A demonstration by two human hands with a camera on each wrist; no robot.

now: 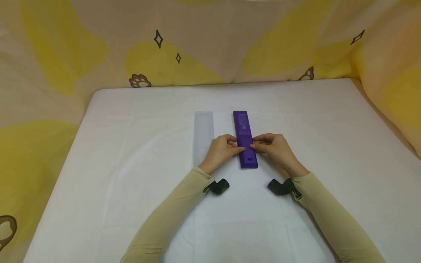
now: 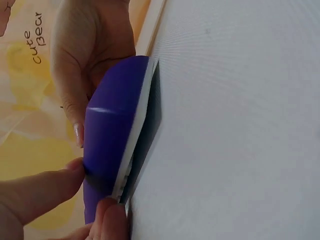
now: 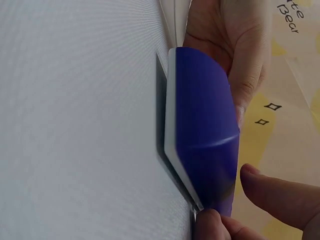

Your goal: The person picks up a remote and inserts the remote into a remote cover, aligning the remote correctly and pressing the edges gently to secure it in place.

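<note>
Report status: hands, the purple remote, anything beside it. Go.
Left hand and right hand both pinch the purple remote mid-body, flat on the white table. Clear cover lies left, untouched.

The remote (image 1: pixel 245 140) is laid lengthwise on the table (image 1: pixel 329 146), near its middle. The cover (image 1: pixel 203 137) is laid just left of the remote, parallel to it and apart from it. The left hand (image 1: pixel 221 150) is placed at the remote's left edge, between remote and cover, over the cover's near end. The right hand (image 1: pixel 273 148) is placed at the remote's right edge. Both sets of fingertips are met on top of the remote, toward its near end. The cloth (image 1: pixel 204 40) is hung behind the table, beyond the remote's far end.
</note>
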